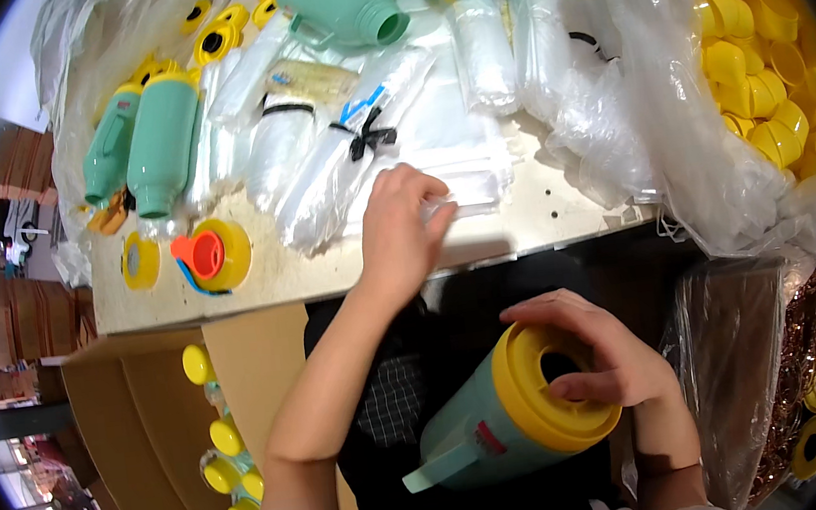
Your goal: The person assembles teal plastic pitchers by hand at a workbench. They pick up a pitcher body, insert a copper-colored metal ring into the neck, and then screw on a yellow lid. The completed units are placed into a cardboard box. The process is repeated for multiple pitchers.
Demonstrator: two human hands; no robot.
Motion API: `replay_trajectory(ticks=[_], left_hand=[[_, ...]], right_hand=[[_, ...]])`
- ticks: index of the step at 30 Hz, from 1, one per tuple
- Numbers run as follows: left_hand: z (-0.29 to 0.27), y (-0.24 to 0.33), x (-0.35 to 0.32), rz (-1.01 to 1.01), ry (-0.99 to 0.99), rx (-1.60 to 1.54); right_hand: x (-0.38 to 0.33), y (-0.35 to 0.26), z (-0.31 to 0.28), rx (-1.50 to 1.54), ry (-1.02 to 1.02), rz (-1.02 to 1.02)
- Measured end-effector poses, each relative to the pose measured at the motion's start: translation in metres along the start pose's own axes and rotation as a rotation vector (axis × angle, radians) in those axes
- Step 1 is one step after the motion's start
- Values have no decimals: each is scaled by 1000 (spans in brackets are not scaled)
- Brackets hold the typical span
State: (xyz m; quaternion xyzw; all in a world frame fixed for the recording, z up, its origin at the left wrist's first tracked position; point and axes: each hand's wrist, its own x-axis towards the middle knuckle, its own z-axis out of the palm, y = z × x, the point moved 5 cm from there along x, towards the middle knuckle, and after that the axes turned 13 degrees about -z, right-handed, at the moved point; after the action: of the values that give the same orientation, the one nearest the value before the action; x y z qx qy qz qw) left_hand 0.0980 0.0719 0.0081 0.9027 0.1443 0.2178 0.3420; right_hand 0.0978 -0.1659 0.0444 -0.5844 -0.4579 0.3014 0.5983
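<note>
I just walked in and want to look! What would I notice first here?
Probably the green flask with a yellow collar at the bottom, held by the right hand with its thumb hooked in the opening. Just above, the left hand presses on a stack of clear plastic bags on the worktable. On the right, a big clear sack of yellow caps glows brightly.
</note>
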Motion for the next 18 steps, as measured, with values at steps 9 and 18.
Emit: replay_trajectory(ticks=[9, 18], left_hand=[[21, -88, 38, -545, 17, -449], [-6, 35, -64, -570, -247, -1049]], right_hand=[[58, 66, -17, 83, 289, 301], [43, 77, -20, 269, 595, 132]])
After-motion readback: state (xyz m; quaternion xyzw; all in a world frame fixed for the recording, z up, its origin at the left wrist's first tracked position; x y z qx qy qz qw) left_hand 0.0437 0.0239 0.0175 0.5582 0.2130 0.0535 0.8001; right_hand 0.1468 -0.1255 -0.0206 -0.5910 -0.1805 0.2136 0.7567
